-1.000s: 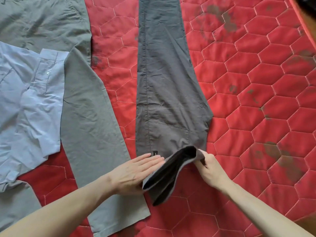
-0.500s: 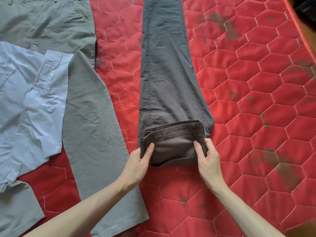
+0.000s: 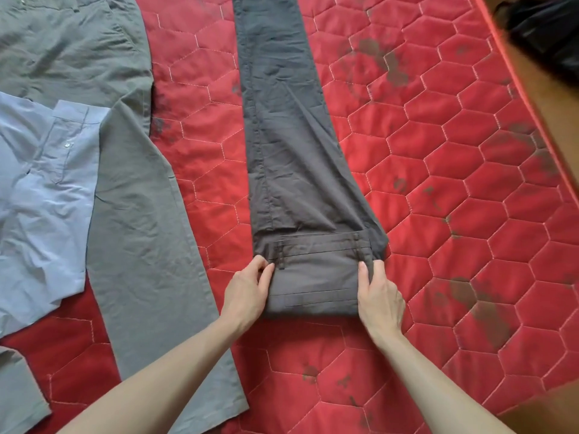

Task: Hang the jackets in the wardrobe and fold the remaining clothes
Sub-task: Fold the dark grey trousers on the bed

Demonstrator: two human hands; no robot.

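Dark trousers: lie lengthwise on the red quilted mattress, legs running off toward 12 o'clock, waist end near the person at 6 o'clock.
Waistband fold: the waist end is turned over onto the legs, forming a flat band with belt loops showing along its far edge.
Left hand: at the 9 o'clock side of the fold, fingers curled round its edge, thumb lying on top, pinching the cloth.
Right hand: at the 3 o'clock side of the fold, thumb on top, fingers wrapped round the edge, gripping the cloth.
Grey-green trousers: spread flat at 9 o'clock of the dark pair, apart from it with a red strip between, one leg reaching down to 7 o'clock.
Light blue shirt: at far 9 o'clock, lying partly over the grey-green trousers, a cuff with a button showing.
Black object: at 2 o'clock beyond the mattress edge, too blurred to tell.
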